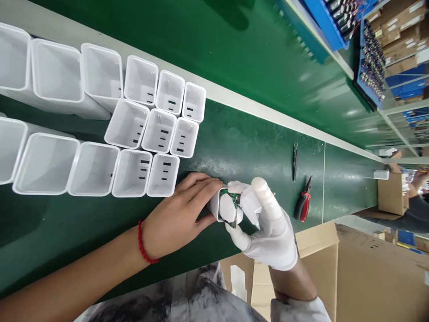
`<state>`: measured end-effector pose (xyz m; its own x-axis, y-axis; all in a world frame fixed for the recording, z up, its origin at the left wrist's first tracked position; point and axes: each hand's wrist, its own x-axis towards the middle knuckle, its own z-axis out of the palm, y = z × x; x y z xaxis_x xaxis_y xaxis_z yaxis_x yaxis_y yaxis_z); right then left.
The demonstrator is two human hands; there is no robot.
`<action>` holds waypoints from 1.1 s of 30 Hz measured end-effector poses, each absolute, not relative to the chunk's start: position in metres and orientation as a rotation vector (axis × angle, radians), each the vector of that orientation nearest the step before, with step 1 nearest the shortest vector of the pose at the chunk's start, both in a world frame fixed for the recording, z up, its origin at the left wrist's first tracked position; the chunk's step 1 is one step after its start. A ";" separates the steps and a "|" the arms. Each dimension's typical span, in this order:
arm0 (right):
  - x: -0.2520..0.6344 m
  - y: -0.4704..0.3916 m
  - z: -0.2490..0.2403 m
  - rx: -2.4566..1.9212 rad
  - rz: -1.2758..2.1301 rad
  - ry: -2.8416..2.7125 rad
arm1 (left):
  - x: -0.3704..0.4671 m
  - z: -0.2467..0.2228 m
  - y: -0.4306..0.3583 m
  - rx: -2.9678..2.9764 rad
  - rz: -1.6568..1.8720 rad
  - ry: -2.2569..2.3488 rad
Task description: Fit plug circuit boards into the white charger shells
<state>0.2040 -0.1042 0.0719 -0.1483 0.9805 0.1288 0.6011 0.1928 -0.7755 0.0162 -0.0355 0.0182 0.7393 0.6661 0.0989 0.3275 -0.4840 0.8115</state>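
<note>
My bare left hand (pixel 182 214), with a red cord on its wrist, is closed round a white plastic housing (pixel 214 206) lying on the green bench. The housing's mouth faces right. At that mouth, my white-gloved right hand (pixel 268 228) grips a circuit board assembly (pixel 231 206) with white round parts and a white piece on it. The assembly sits partly at the opening; how deep it reaches inside is hidden. To the left, several open white housings (pixel 163 175) stand in rows, slots showing in some of them.
Black tweezers (pixel 295 162) and red-handled pliers (pixel 303 200) lie right of my hands. An open cardboard box (pixel 318 250) is at the bench's near edge. Blue trays (pixel 330 22) of parts stand on the upper right shelf. Another person's arm (pixel 417 181) shows at far right.
</note>
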 end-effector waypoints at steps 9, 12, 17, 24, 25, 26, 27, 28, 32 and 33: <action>0.204 -0.103 0.071 -1.465 0.796 -1.853 | 0.015 0.018 -0.036 2.091 0.529 0.747; 0.204 -0.103 0.071 -1.455 0.840 -1.856 | 0.016 0.018 -0.036 2.087 0.530 0.749; 0.208 -0.112 0.069 -1.518 0.957 -1.750 | 0.016 0.018 -0.035 2.074 0.521 0.756; 0.200 -0.132 0.060 -1.616 1.115 -1.250 | 0.016 0.016 -0.038 2.070 0.630 0.753; 0.197 -0.132 0.059 -1.623 1.149 -1.185 | 0.017 0.016 -0.039 2.059 0.672 0.760; 0.194 -0.132 0.059 -1.620 1.195 -1.141 | 0.017 0.016 -0.039 2.046 0.718 0.765; 0.191 -0.131 0.059 -1.606 1.243 -1.115 | 0.018 0.017 -0.040 2.033 0.763 0.769; 0.188 -0.130 0.059 -1.589 1.283 -1.097 | 0.019 0.017 -0.040 2.022 0.807 0.770; 0.178 -0.119 0.061 -1.513 1.403 -0.971 | 0.021 0.020 -0.044 2.014 0.957 0.749; 0.176 -0.116 0.062 -1.492 1.446 -0.943 | 0.021 0.021 -0.045 2.030 0.983 0.747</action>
